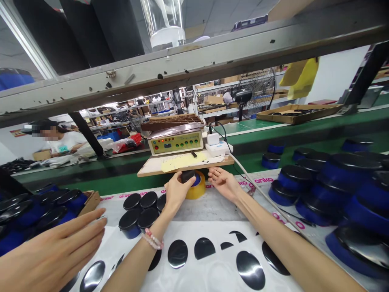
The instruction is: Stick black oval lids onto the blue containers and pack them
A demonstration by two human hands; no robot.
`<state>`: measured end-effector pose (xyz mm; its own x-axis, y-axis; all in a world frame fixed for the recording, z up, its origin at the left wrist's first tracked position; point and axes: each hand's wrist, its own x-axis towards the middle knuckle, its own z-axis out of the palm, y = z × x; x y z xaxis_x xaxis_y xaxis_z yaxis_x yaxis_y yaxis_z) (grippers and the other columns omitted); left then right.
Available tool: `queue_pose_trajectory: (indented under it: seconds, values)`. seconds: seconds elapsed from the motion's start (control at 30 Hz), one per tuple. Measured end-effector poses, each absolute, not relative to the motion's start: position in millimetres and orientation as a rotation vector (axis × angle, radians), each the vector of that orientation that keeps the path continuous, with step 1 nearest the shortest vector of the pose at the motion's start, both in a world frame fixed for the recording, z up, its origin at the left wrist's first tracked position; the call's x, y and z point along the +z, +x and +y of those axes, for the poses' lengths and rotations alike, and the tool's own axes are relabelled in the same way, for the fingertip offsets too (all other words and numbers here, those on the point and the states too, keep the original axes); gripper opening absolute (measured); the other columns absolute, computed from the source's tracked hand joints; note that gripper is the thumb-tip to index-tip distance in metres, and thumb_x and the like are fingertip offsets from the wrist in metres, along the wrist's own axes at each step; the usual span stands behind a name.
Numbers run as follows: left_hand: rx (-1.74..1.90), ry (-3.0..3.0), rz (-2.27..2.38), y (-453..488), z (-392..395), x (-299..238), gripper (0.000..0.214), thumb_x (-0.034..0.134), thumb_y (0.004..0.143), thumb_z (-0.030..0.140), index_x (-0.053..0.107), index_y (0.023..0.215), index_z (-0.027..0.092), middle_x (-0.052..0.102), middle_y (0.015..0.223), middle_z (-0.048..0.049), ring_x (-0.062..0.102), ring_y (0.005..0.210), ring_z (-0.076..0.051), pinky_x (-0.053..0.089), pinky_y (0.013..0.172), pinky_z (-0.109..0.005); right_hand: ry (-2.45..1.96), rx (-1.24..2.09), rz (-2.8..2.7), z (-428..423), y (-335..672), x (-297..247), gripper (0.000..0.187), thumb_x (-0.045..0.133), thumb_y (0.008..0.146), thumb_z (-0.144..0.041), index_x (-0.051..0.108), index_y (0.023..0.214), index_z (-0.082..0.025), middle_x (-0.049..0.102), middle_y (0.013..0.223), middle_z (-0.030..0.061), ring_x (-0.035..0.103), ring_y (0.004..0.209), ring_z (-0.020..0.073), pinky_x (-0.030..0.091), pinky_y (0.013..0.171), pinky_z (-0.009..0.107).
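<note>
My left hand (pixel 175 191), with a pink bead bracelet at the wrist, is closed around a small round blue container with a black lid (pixel 189 177). It holds the container just under a wooden board (pixel 152 169), above a yellow tape roll (pixel 198 190). My right hand (pixel 224 183) lies open, palm up, right beside the container and holds nothing. On the board stands a beige control box (pixel 176 142) with green buttons.
Another person's open hand (pixel 57 247) reaches in at the lower left. Black-lidded blue containers (pixel 139 211) stand in a cluster near my left arm, with several more piled at right (pixel 328 182) and left (pixel 27 211). A white sheet of black oval stickers (pixel 251 269) lies in front. A seated person (pixel 62 140) works beyond the green belt.
</note>
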<state>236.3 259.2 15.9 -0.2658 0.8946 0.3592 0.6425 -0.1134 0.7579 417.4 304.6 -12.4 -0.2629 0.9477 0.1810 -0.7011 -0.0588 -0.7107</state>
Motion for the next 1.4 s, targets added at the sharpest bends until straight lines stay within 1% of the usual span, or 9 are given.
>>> queue_pose_trajectory:
  seconds: [0.07,0.23,0.4,0.63,0.9,1.0,1.1,1.27,1.4]
  values:
    - [1.403,1.638,1.837,235,260,13,0.044,0.073,0.067,0.043,0.055,0.099,0.018,0.068,0.098,-0.0096,0.064,0.095,-0.023,0.045,0.089,-0.035,-0.395,1.653,-0.843,304,417,-11,0.010,0.061,0.071,-0.012,0.057,0.080,-0.015,0.058,0.082,0.0012,0.055,0.075,0.0148,0.045,0.062,0.028]
    - [1.545,1.558,1.780,239,257,14,0.050,0.076,0.063,0.041,0.040,0.094,0.023,0.066,0.098,-0.0075,0.065,0.092,-0.021,0.049,0.080,-0.032,-0.396,1.663,-0.816,304,419,-6,0.031,0.050,0.050,0.002,0.057,0.072,-0.018,0.061,0.081,0.0007,0.056,0.077,0.0159,0.043,0.062,0.028]
    - [1.528,1.625,1.674,260,258,21,0.046,0.071,0.068,0.043,0.034,0.088,0.025,0.066,0.090,-0.0028,0.067,0.083,-0.019,0.049,0.072,-0.029,-0.402,1.676,-0.789,304,420,-4,0.038,0.044,0.042,0.003,0.058,0.070,-0.019,0.061,0.080,-0.0007,0.056,0.076,0.0146,0.042,0.062,0.026]
    - [1.468,1.744,1.671,277,265,20,0.047,0.073,0.068,0.040,0.033,0.089,0.025,0.064,0.085,-0.0024,0.066,0.081,-0.022,0.046,0.071,-0.030,-0.403,1.668,-0.805,304,422,-5,0.026,0.051,0.053,0.002,0.058,0.072,-0.015,0.057,0.076,-0.0012,0.053,0.073,0.0126,0.042,0.062,0.024]
    - [1.414,1.810,1.661,277,264,20,0.048,0.069,0.074,0.040,0.036,0.105,0.024,0.066,0.088,-0.0044,0.066,0.081,-0.023,0.045,0.070,-0.030,-0.428,1.619,-0.930,303,421,-5,0.027,0.052,0.054,0.003,0.059,0.073,-0.015,0.057,0.074,-0.0019,0.052,0.072,0.0123,0.041,0.063,0.024]
    - [1.389,1.828,1.644,275,265,20,0.056,0.068,0.075,0.041,0.036,0.118,0.024,0.067,0.091,-0.0048,0.065,0.085,-0.023,0.046,0.074,-0.030,-0.469,1.569,-1.026,306,423,-6,0.018,0.057,0.063,-0.002,0.059,0.075,-0.015,0.057,0.071,-0.0020,0.053,0.069,0.0121,0.041,0.060,0.023]
    - [1.348,1.843,1.644,273,268,17,0.063,0.066,0.076,0.041,0.036,0.129,0.025,0.066,0.100,-0.0069,0.063,0.095,-0.024,0.046,0.082,-0.033,-0.537,1.501,-1.130,312,426,-10,0.004,0.061,0.076,-0.013,0.057,0.076,-0.014,0.056,0.071,-0.0023,0.053,0.064,0.0107,0.042,0.057,0.023]
    - [1.330,1.835,1.661,271,271,13,0.067,0.065,0.076,0.043,0.038,0.134,0.024,0.062,0.115,-0.0090,0.056,0.110,-0.026,0.042,0.093,-0.036,-0.742,1.343,-1.293,325,428,-22,0.017,0.057,0.089,-0.029,0.058,0.086,-0.013,0.058,0.077,-0.0012,0.054,0.061,0.0092,0.047,0.057,0.024]
    - [1.321,1.842,1.646,271,270,13,0.073,0.069,0.072,0.041,0.036,0.135,0.024,0.062,0.116,-0.0080,0.056,0.110,-0.026,0.041,0.095,-0.035,-1.035,1.074,-1.363,332,432,-38,0.019,0.056,0.089,-0.030,0.059,0.098,-0.014,0.061,0.095,0.0036,0.059,0.077,0.0134,0.051,0.069,0.031]
